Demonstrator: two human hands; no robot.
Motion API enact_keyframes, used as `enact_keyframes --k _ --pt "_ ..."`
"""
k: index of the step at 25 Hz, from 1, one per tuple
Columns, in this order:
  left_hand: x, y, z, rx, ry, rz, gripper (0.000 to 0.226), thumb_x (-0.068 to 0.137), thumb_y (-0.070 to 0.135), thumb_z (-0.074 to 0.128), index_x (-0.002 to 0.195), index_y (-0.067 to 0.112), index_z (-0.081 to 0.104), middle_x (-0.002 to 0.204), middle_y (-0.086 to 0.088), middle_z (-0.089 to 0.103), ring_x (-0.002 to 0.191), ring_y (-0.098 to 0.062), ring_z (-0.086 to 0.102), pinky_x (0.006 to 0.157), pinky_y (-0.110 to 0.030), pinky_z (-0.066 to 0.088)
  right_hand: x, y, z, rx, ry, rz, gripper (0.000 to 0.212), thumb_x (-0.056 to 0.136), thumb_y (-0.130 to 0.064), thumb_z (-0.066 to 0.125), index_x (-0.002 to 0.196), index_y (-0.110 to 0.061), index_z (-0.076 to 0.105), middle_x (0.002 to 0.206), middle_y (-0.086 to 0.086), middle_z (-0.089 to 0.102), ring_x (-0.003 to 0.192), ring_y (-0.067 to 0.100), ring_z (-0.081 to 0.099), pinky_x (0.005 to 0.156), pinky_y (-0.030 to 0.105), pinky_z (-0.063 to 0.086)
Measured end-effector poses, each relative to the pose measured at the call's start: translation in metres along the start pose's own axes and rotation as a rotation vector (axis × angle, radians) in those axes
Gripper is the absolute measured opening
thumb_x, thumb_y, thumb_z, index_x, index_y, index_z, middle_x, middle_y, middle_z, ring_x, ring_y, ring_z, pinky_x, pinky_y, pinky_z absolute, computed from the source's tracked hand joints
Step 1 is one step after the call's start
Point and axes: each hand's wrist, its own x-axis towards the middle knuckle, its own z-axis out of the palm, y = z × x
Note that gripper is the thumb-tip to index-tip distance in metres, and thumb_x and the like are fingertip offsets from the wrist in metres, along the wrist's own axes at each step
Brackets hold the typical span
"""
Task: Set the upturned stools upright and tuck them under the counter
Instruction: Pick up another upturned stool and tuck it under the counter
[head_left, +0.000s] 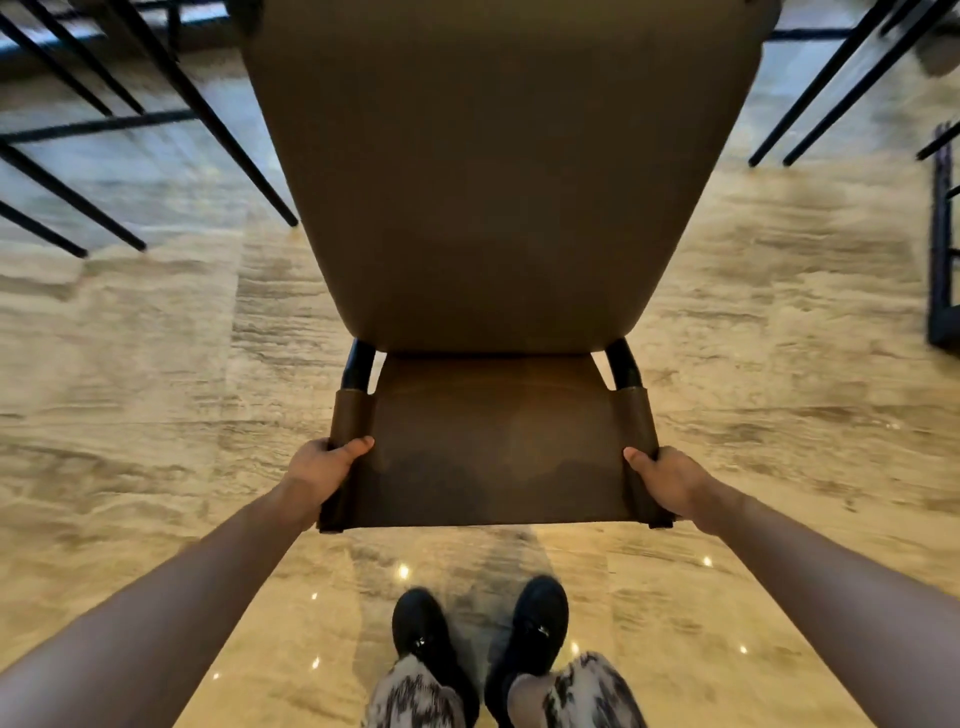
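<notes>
A brown upholstered stool (493, 208) fills the middle of the view, held in the air above the floor. Its large padded panel stretches away from me, and its shorter panel (493, 457) is the part nearest me. My left hand (324, 465) grips the left edge of that near panel, thumb on top. My right hand (662, 475) grips the right edge the same way. Two short black tubes (358, 364) join the two panels. The stool's legs are hidden.
Thin black legs of other stools (208, 114) slant across the upper left, and more black legs (831, 88) slant at the upper right. A dark frame (943, 249) stands at the right edge. The floor is glossy beige marble (156, 389). My black shoes (421, 629) are below.
</notes>
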Motion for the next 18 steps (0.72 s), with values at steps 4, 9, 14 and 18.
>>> enact_keyframes --k 4,9,14,18 --pt "-0.071 0.057 -0.034 0.014 -0.001 -0.058 0.035 0.091 0.037 0.069 0.109 0.008 0.064 0.088 -0.010 0.069 0.075 -0.027 0.065 0.057 -0.030 0.046 -0.071 -0.034 -0.054 0.024 -0.049 0.040 0.045 0.105 -0.042 0.039 0.119 -0.001 0.052 0.096 0.016 0.060 0.085 0.033 0.063 0.063 0.038 0.055" --pt "-0.137 0.116 -0.055 0.021 -0.059 -0.071 0.044 0.093 0.038 0.066 0.116 0.000 0.062 0.100 -0.017 0.071 0.085 -0.034 0.068 0.065 -0.035 0.054 -0.122 -0.070 -0.122 -0.017 -0.013 0.023 0.040 0.105 -0.040 0.042 0.103 -0.004 0.058 0.094 0.018 0.063 0.089 0.035 0.064 0.078 0.042 0.054" --pt "-0.178 0.182 -0.082 0.179 -0.046 0.022 0.040 0.090 0.021 0.070 0.119 0.000 0.055 0.104 -0.019 0.065 0.085 -0.030 0.065 0.058 -0.033 0.051 -0.152 -0.111 -0.183 0.264 -0.090 0.044 0.020 0.099 -0.023 0.058 0.103 -0.004 0.051 0.097 0.017 0.057 0.074 0.027 0.061 0.056 0.030 0.059" --pt "-0.191 0.239 -0.096 0.212 0.078 0.146 0.032 0.088 0.016 0.070 0.114 0.001 0.058 0.091 -0.016 0.064 0.075 -0.027 0.063 0.055 -0.031 0.051 -0.165 -0.151 -0.213 0.465 -0.065 -0.024 0.019 0.097 -0.019 0.060 0.108 -0.007 0.052 0.092 0.012 0.051 0.066 0.020 0.055 0.048 0.024 0.057"
